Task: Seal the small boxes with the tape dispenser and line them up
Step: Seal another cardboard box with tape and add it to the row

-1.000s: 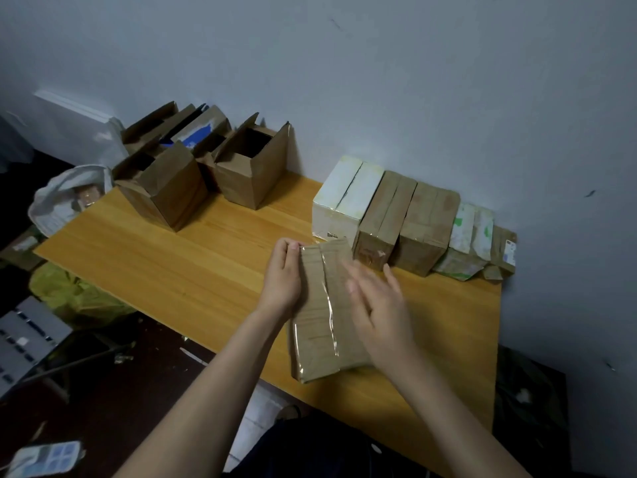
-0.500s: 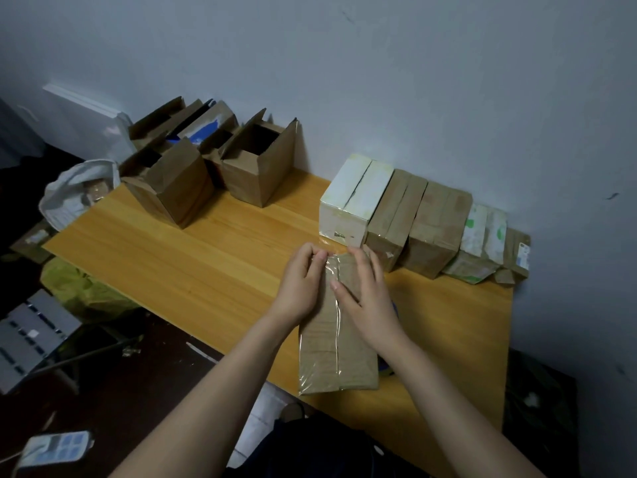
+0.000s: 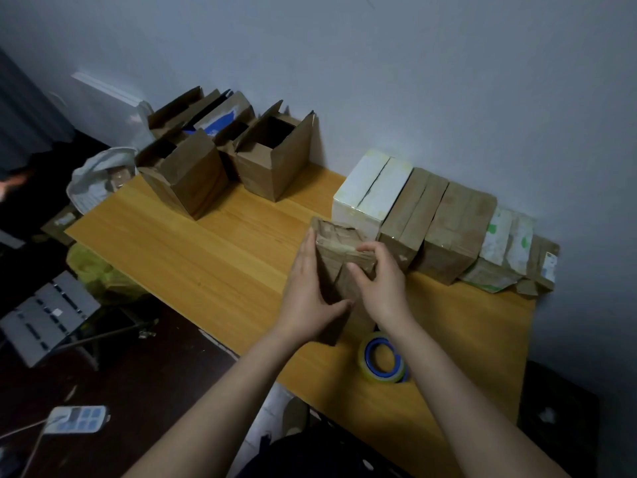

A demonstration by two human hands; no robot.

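A brown taped box (image 3: 339, 243) stands tipped up on end on the wooden table (image 3: 206, 257). My left hand (image 3: 308, 298) lies flat against its left side with the thumb on the near face. My right hand (image 3: 381, 284) grips its right top edge, fingers curled over. A roll of clear tape with a blue core (image 3: 381, 362) lies flat on the table by my right wrist. Against the wall runs a row of sealed boxes: a white one (image 3: 370, 191), two brown ones (image 3: 410, 215) (image 3: 455, 229), then smaller green-printed ones (image 3: 499, 250).
Several open brown cartons (image 3: 193, 174) (image 3: 275, 157) stand at the table's back left. A white bag (image 3: 98, 177) and a yellow-green bag (image 3: 93, 270) sit off the left edge. A grey rack (image 3: 48, 319) and a power strip (image 3: 77, 417) lie on the dark floor.
The box lay flat under both hands; now it is tipped up on end and moved toward the row. The tape roll that it covered now shows.
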